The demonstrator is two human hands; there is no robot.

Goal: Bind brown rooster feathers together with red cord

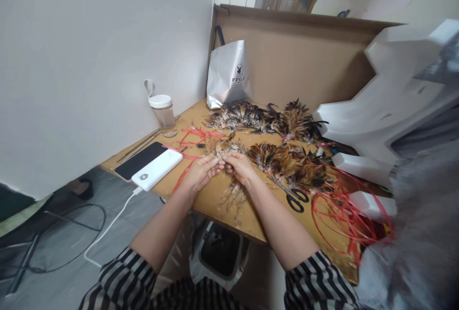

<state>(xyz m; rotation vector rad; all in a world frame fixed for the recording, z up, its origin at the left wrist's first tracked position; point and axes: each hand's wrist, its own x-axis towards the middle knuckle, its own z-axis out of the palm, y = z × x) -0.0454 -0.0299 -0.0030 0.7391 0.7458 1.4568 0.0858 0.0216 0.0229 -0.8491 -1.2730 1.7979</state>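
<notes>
My left hand [205, 170] and my right hand [239, 165] meet over the front of the table, fingertips pinched together on a small bunch of brown feathers [219, 144]. The quill ends point toward me, and the tips fan away. Just right of my right hand lies a row of brown and black feathers [287, 161]. A darker feather pile [251, 118] stretches behind it. Loose pale feather scraps [234, 200] lie below my hands. Black-handled scissors [294, 197] rest beside my right forearm, blades partly under the feathers.
Red plastic strips [340, 205] tangle at the right, with more red strips [191, 135] at the left. A white power bank [157, 170], black phone [139, 161] and lidded cup [165, 114] occupy the left side. Behind stands a silver bag [226, 73]; a bin [219, 252] is below.
</notes>
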